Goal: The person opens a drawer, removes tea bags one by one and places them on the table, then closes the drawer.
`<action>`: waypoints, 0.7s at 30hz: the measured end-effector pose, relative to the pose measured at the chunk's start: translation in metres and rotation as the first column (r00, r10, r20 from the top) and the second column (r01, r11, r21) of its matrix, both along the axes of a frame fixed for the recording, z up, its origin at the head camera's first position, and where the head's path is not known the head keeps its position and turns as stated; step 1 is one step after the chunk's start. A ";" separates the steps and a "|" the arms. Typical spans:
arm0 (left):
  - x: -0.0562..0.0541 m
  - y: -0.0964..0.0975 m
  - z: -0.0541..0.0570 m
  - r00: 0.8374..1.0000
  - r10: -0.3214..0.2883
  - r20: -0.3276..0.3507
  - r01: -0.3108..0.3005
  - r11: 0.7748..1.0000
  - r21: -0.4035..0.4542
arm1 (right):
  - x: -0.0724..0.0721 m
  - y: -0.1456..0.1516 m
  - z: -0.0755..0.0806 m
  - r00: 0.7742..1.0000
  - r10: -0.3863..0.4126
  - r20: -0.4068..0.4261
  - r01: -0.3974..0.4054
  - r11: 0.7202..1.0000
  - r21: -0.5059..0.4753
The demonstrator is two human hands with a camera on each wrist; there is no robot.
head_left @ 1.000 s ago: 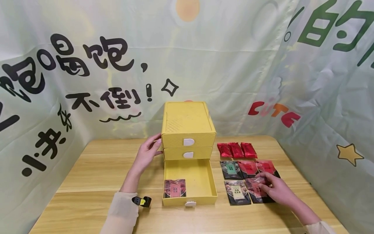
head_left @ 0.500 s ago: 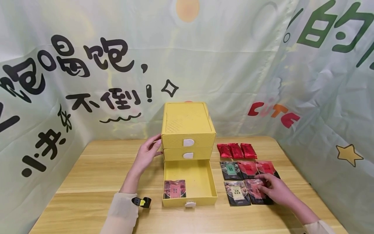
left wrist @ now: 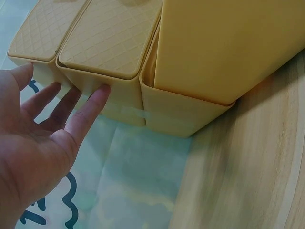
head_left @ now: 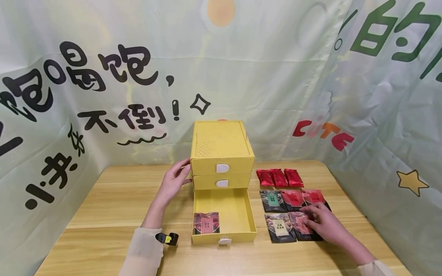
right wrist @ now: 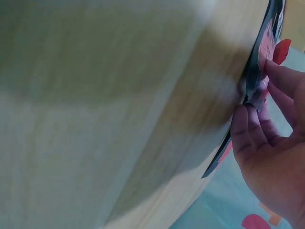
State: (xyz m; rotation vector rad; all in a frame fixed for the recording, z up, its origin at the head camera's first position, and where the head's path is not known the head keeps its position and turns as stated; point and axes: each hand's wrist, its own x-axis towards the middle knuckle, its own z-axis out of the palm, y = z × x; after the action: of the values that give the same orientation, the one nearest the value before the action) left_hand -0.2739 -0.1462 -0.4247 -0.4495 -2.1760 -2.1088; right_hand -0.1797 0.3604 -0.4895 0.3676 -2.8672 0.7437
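Observation:
A yellow three-drawer box (head_left: 222, 140) stands at the middle of the table with its bottom drawer (head_left: 238, 220) pulled out. One red-labelled tea packet (head_left: 206, 223) lies at that drawer's front left. My left hand (head_left: 174, 182) rests its fingertips, nearly straight, on the box's left side; the left wrist view shows the palm with nothing in it. To the right of the drawer, my right hand (head_left: 326, 224) pinches a dark tea packet (head_left: 301, 226) with a pink label, thumb on its face and fingers by its edge. A pale-labelled packet (head_left: 280, 228) lies just left of it.
Behind the right hand is a row of a green-labelled packet (head_left: 272, 201) and two red-labelled packets (head_left: 292, 200). Farther back lie shiny red sachets (head_left: 279, 178). A printed cloth backdrop (head_left: 276, 96) borders the wooden table (head_left: 114, 214).
My right hand has shifted very slightly left, with the pink-labelled tea packet under it. The left hand, box and open drawer stay as they were.

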 end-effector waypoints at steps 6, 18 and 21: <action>0.000 0.000 0.000 1.000 -0.001 -0.004 0.001 1.000 0.004 | 0.001 0.000 -0.001 0.999 0.010 -0.031 -0.009 1.000 0.028; -0.001 0.000 0.000 1.000 -0.002 -0.014 0.002 1.000 0.005 | 0.002 -0.001 -0.002 1.000 -0.007 -0.023 0.008 0.999 0.045; 0.000 0.000 0.000 1.000 -0.003 -0.014 0.003 1.000 0.006 | 0.002 -0.001 -0.003 0.999 -0.014 -0.030 0.015 0.999 0.036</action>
State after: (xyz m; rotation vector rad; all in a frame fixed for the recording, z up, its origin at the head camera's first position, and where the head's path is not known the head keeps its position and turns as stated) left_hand -0.2743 -0.1459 -0.4249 -0.4655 -2.1625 -2.1070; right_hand -0.1774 0.3592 -0.4924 0.3585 -2.8554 0.6789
